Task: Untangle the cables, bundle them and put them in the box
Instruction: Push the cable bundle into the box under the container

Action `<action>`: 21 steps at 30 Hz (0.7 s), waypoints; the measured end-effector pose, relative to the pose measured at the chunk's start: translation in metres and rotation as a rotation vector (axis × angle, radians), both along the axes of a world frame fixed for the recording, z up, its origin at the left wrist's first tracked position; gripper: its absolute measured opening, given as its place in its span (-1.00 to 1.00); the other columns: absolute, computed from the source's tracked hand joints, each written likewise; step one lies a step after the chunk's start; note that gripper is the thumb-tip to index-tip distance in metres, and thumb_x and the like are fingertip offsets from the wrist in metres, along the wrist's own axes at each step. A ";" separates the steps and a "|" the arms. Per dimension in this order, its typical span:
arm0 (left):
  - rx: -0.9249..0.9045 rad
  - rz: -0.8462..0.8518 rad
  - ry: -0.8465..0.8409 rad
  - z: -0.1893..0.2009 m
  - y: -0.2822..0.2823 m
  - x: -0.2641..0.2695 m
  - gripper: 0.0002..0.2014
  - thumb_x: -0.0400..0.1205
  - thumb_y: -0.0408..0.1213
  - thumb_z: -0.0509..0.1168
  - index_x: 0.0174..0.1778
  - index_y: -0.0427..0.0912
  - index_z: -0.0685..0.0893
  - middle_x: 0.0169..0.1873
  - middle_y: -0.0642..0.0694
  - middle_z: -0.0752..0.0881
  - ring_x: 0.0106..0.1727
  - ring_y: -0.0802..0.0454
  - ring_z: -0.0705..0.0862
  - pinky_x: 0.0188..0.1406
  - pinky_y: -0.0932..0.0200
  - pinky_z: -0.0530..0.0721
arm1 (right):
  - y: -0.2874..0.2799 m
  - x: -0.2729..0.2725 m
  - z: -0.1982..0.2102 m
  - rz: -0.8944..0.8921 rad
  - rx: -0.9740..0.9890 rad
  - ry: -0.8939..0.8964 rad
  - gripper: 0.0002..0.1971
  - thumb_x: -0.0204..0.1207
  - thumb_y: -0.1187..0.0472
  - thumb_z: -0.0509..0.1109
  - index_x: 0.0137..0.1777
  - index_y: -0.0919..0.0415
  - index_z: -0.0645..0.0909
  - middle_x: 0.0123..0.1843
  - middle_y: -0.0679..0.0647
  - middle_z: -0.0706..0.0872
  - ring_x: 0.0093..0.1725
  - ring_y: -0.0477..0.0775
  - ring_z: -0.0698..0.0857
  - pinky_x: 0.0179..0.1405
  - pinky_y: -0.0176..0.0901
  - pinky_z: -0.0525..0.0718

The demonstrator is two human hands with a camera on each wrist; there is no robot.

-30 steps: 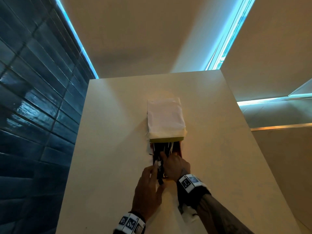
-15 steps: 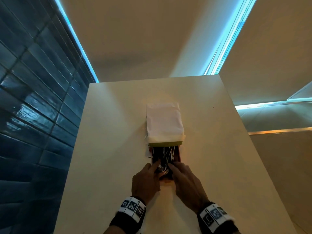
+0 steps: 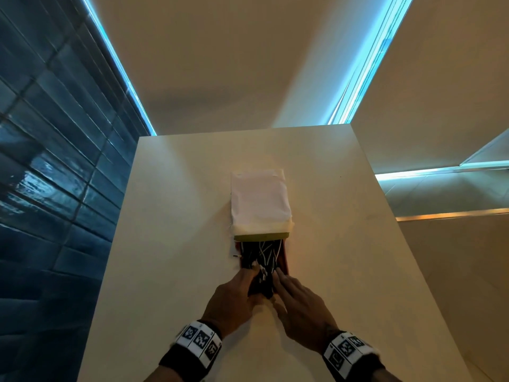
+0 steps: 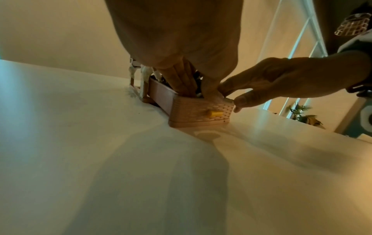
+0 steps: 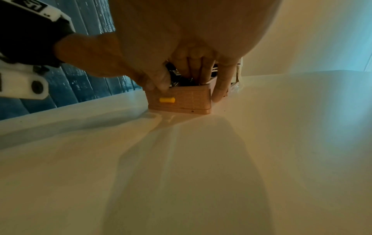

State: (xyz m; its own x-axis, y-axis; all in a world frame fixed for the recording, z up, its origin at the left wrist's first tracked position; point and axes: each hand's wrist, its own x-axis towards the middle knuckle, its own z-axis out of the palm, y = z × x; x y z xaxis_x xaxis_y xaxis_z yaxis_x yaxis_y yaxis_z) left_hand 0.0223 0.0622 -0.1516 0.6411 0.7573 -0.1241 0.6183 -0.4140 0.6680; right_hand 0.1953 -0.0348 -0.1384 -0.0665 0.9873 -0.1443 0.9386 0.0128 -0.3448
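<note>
While we press the black and white cables [image 3: 261, 257] into the small pink brick-patterned box [image 4: 199, 111], left hand [image 3: 234, 296] and right hand [image 3: 300, 301] have straight fingers, gripping nothing. Loose springy loops could pop back out, or the light box could skid on the white counter [image 3: 344, 271].

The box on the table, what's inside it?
The box holds a jumble of black and white cables. Both hands' fingers, left hand and right hand, reach in at the near end. The cloth-covered lid hides the far end, and the bottom is covered.
</note>
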 end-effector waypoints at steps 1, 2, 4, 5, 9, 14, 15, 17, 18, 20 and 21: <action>0.021 0.017 0.004 0.001 0.001 0.002 -0.40 0.50 0.04 0.36 0.47 -0.09 0.53 0.27 -0.11 0.72 0.17 -0.13 0.75 0.13 0.00 0.74 | 0.001 0.000 0.003 -0.019 0.000 0.010 -0.40 0.54 -0.10 0.19 0.52 0.19 0.45 0.46 0.09 0.61 0.29 0.02 0.69 0.03 -0.25 0.76; 0.050 0.036 0.002 0.001 0.002 0.006 -0.41 0.48 0.11 0.35 0.39 -0.11 0.60 0.18 -0.11 0.76 0.08 -0.12 0.79 0.02 0.01 0.77 | 0.003 0.001 0.006 -0.031 -0.003 0.020 -0.42 0.55 -0.12 0.18 0.49 0.18 0.49 0.43 0.07 0.64 0.26 0.01 0.70 -0.04 -0.26 0.78; 0.102 0.058 -0.006 0.000 0.005 0.016 -0.44 0.45 0.20 0.29 0.22 -0.11 0.67 0.02 -0.08 0.80 -0.08 -0.09 0.81 -0.17 0.04 0.80 | 0.006 0.005 0.004 -0.021 0.022 0.026 -0.50 0.55 -0.07 0.21 0.40 0.16 0.56 0.36 0.06 0.69 0.19 0.03 0.74 -0.22 -0.24 0.80; 0.117 0.062 0.002 0.000 0.006 0.019 -0.47 0.44 0.22 0.29 0.16 -0.09 0.67 -0.02 -0.06 0.79 -0.12 -0.08 0.80 -0.22 0.05 0.79 | 0.007 0.006 0.001 -0.011 0.045 0.024 -0.55 0.55 -0.02 0.24 0.37 0.16 0.58 0.34 0.07 0.70 0.15 0.05 0.75 -0.30 -0.22 0.79; 0.139 0.111 0.036 -0.004 0.010 0.022 -0.60 0.44 0.20 0.39 0.05 0.04 0.62 -0.10 0.03 0.78 -0.17 -0.02 0.78 -0.26 0.06 0.77 | 0.009 0.006 -0.013 -0.031 0.091 0.031 -0.46 0.54 0.13 0.30 0.53 0.17 0.39 0.38 0.12 0.67 0.16 0.11 0.73 -0.20 -0.13 0.81; 0.139 0.118 0.032 -0.009 0.008 0.021 -0.58 0.47 0.27 0.28 0.09 0.08 0.66 -0.08 0.03 0.80 -0.16 -0.03 0.79 -0.21 0.08 0.78 | 0.010 0.002 -0.003 -0.106 0.036 0.206 -0.27 0.65 0.00 0.14 0.70 -0.03 -0.20 0.52 0.07 0.50 0.29 0.08 0.61 0.07 -0.01 0.74; 0.141 0.117 0.035 -0.011 0.007 0.021 -0.56 0.47 0.28 0.25 0.13 0.10 0.66 -0.06 0.03 0.80 -0.15 -0.03 0.79 -0.20 0.07 0.78 | 0.010 0.002 -0.003 -0.072 0.046 0.184 -0.27 0.66 -0.02 0.12 0.70 -0.08 -0.24 0.59 0.06 0.42 0.35 0.08 0.58 0.09 -0.01 0.74; 0.152 0.117 0.038 -0.013 0.006 0.021 -0.54 0.47 0.28 0.22 0.15 0.09 0.65 -0.05 0.02 0.80 -0.14 -0.04 0.79 -0.20 0.06 0.78 | 0.010 0.004 0.001 -0.035 0.108 0.136 -0.36 0.66 -0.04 0.11 0.69 -0.10 -0.04 0.59 0.08 0.43 0.32 0.09 0.63 -0.04 -0.06 0.79; 0.150 0.119 0.039 -0.013 0.005 0.021 -0.52 0.46 0.28 0.20 0.15 0.08 0.66 -0.05 0.02 0.79 -0.14 -0.05 0.79 -0.20 0.05 0.78 | 0.011 0.005 0.004 -0.031 0.152 0.123 -0.43 0.65 -0.05 0.13 0.64 -0.06 0.15 0.52 0.06 0.52 0.22 0.06 0.70 -0.17 -0.13 0.80; 0.142 0.137 0.027 -0.014 0.002 0.020 -0.51 0.45 0.27 0.19 0.14 0.05 0.67 -0.04 0.01 0.77 -0.14 -0.07 0.78 -0.22 0.04 0.78 | 0.014 0.006 0.007 -0.004 0.242 0.078 -0.63 0.61 -0.03 0.19 0.39 -0.01 0.46 0.30 -0.02 0.65 -0.01 -0.05 0.76 -0.42 -0.30 0.72; 0.143 0.147 0.013 -0.015 0.000 0.019 -0.51 0.45 0.26 0.21 0.14 0.04 0.68 -0.03 0.00 0.76 -0.16 -0.09 0.78 -0.25 0.03 0.78 | 0.016 0.007 0.007 0.001 0.260 0.059 -0.71 0.61 -0.02 0.19 0.27 -0.02 0.53 0.20 -0.06 0.69 -0.12 -0.09 0.76 -0.49 -0.36 0.64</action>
